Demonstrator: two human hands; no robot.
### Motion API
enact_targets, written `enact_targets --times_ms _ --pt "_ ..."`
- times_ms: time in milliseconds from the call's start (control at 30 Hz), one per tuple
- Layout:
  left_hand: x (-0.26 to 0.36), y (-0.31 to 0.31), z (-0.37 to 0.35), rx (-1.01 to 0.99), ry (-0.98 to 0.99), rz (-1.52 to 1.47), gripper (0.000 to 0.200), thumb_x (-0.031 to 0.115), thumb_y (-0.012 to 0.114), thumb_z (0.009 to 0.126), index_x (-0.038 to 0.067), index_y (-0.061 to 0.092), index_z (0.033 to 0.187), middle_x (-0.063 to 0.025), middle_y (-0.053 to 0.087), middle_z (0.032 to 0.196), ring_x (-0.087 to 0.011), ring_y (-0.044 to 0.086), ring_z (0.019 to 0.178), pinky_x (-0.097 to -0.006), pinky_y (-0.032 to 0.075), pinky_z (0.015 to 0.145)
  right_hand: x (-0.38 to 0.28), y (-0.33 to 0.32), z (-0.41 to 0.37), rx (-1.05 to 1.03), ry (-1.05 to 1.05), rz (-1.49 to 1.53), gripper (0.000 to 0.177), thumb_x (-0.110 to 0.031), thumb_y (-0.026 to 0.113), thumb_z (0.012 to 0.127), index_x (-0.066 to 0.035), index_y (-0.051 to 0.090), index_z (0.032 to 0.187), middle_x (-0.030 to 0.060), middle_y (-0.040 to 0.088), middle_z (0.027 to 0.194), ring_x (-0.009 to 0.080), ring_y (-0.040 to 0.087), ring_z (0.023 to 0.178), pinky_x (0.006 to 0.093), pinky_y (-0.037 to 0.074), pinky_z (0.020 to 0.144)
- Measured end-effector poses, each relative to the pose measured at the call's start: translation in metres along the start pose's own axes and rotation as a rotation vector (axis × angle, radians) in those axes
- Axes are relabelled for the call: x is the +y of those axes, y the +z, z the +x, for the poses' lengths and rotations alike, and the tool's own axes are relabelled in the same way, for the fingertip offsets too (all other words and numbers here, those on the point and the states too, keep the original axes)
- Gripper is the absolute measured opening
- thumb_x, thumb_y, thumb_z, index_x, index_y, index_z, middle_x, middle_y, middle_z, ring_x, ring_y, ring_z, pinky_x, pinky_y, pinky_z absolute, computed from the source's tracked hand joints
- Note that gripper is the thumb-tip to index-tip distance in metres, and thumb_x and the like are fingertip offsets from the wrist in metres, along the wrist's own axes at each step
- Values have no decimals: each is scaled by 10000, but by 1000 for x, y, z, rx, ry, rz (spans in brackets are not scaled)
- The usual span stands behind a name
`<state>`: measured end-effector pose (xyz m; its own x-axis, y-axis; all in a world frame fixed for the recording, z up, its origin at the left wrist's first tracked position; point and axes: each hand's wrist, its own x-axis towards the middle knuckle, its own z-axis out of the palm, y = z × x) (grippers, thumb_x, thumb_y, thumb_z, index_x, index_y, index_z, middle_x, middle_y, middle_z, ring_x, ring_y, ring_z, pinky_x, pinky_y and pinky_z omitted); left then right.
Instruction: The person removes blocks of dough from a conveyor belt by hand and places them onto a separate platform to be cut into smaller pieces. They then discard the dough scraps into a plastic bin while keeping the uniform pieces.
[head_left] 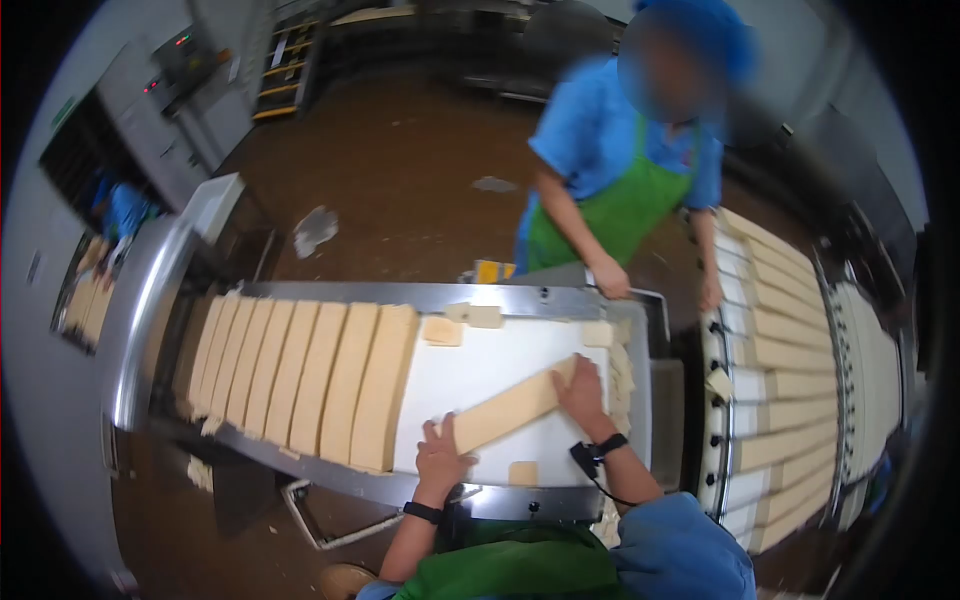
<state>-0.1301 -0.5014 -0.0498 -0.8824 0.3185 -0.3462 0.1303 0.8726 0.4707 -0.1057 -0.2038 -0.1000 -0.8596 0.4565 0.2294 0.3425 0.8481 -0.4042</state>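
Note:
A long pale yellow slab (510,402) lies slanted on the white belt (480,360). My left hand (440,458) holds its lower left end, and my right hand (582,388) holds its upper right end. To the left, several similar slabs (330,380) lie side by side across the belt. Small cut pieces rest near the belt's edges: one (442,331) by the row's upper right, one (523,473) near the front edge, another (598,334) at the right.
Across the belt stands a co-worker (620,170) in a green apron, one hand near the metal rim (450,297). A second conveyor (735,470) with several slabs runs along the right. Pale scraps fill a tray (640,350) at the belt's right end. A metal roller housing (150,320) is at left.

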Motion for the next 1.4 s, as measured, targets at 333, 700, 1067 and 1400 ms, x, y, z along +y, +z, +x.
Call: enact_targets --times_ms 333,700,1067,1400 --pt "3 53 -29 388 227 -100 682 120 744 660 83 489 1292 -211 403 1306 -429 514 1100 -476 446 946 -23 -60 -88 163 285 343 668 -343 684 840 17 438 1346 256 548 1231 414 509 1172 487 395 1025" --pt "254 107 -112 272 972 -58 655 79 718 711 73 491 1326 -235 396 1301 -433 477 1148 -482 420 958 174 -267 -207 935 555 222 392 -192 645 858 -18 574 1202 217 615 1102 391 590 1024 439 467 907" --pt "402 156 -197 -535 1099 46 628 269 676 871 65 392 1392 -259 438 1209 -474 557 1018 -516 468 850 334 -339 -279 274 1060 -240 412 -254 618 888 35 572 1178 253 604 1135 388 554 1125 490 399 982" --pt "405 217 -193 -514 1157 -225 501 139 494 949 46 349 1419 -224 409 1282 -435 497 1149 -504 443 938 259 -282 -313 581 554 -5 523 -233 671 848 15 537 1289 229 474 1351 418 382 1310 526 235 1120"
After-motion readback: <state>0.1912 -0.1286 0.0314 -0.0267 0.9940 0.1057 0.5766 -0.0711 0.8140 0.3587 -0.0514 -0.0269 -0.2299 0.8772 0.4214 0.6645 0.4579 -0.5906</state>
